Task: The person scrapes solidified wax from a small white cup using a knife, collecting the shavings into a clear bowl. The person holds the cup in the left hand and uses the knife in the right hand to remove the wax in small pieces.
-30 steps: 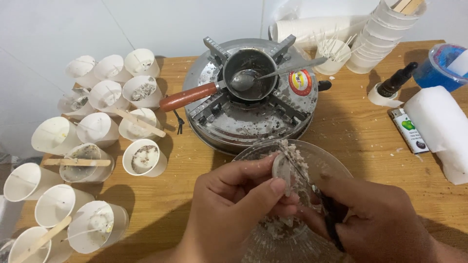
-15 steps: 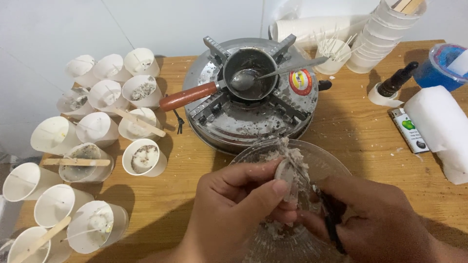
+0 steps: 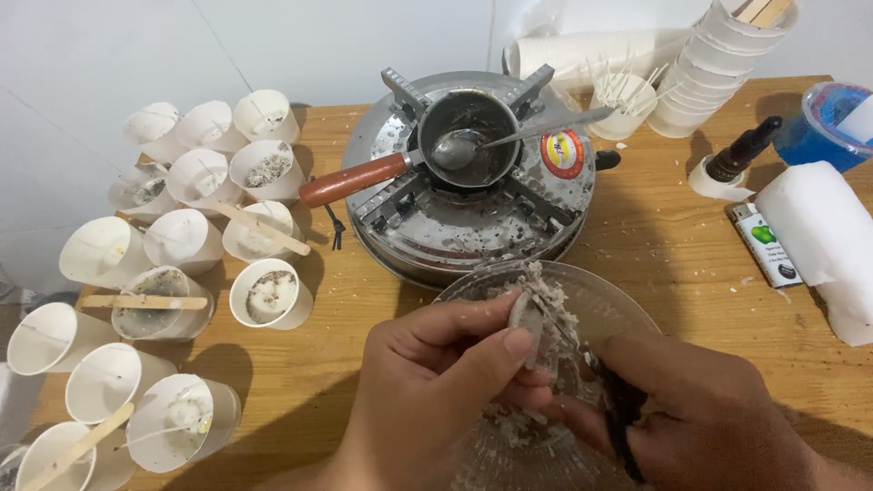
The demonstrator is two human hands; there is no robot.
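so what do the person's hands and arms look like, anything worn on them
Both the left hand and the right hand are bare: no gloves, rings, watch or bands show. No sleeve reaches the visible wrists. The fingernails are short and unpainted. The forearms are cut off by the frame edge.

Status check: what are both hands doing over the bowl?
Left hand pinching a pale wax chunk over the glass bowl. Right hand gripping a dark-handled tool, scraping it. Nothing in the way.

Two bare hands

Left hand point(image 3: 436, 400) and right hand point(image 3: 718, 418): no sleeves, gloves or rings; short, unpainted nails.
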